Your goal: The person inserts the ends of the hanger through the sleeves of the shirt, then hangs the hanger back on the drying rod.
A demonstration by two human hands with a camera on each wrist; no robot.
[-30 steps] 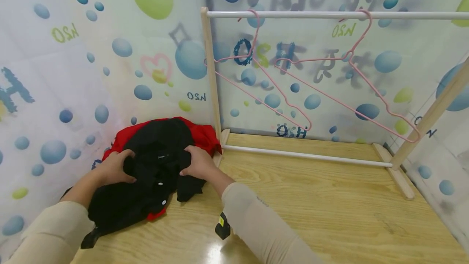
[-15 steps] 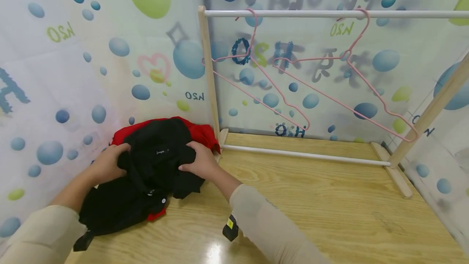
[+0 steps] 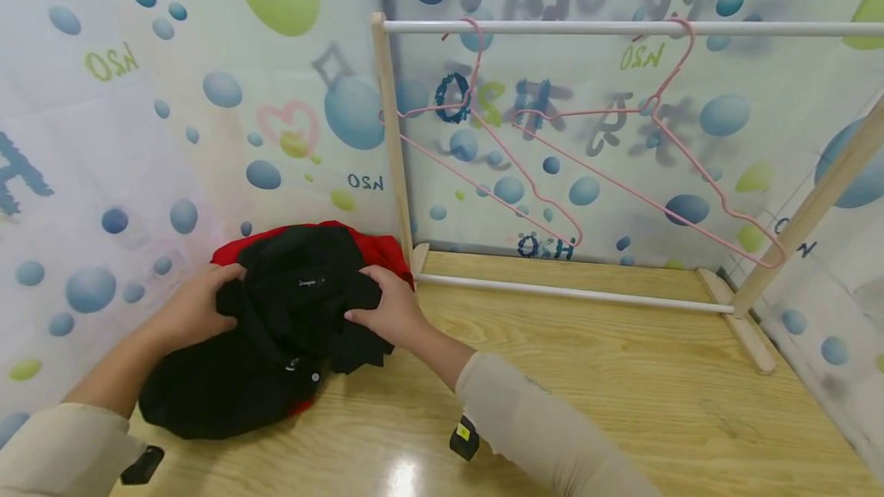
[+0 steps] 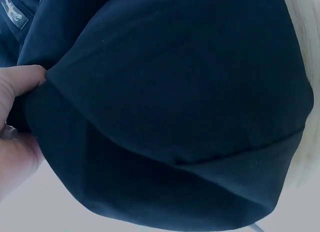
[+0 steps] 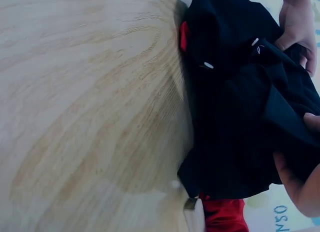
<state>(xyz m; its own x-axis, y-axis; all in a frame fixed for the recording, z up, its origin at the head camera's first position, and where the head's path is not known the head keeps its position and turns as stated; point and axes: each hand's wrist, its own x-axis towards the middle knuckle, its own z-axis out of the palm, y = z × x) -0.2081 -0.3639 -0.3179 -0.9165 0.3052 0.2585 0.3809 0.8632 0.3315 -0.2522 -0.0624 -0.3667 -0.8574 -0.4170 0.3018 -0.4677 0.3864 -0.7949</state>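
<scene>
A black shirt (image 3: 304, 320) with white buttons and a small label lies bunched on a red garment (image 3: 388, 255) at the left of the table. My left hand (image 3: 200, 307) grips its left side, thumb and fingers pinching the cloth. On the other side my right hand (image 3: 392, 309) pinches another fold, lifting it slightly. The left wrist view is mostly filled by the draped black fabric (image 4: 190, 82), with the left fingers at its edge. In the right wrist view both hands hold the shirt, and its white buttons show. Much of the red garment is hidden underneath.
To the right stands a rack with a white top rail (image 3: 580, 27) and wooden posts (image 3: 394, 136). Two pink hangers hang from it, one on the left (image 3: 528, 175) and one on the right (image 3: 704, 167). A patterned curtain wall (image 3: 290, 98) closes the back.
Both hands stay on the shirt and have spread slightly apart. Its label area has been pulled flatter, and the lower left part has shifted and rounded out. The hangers have not moved.
</scene>
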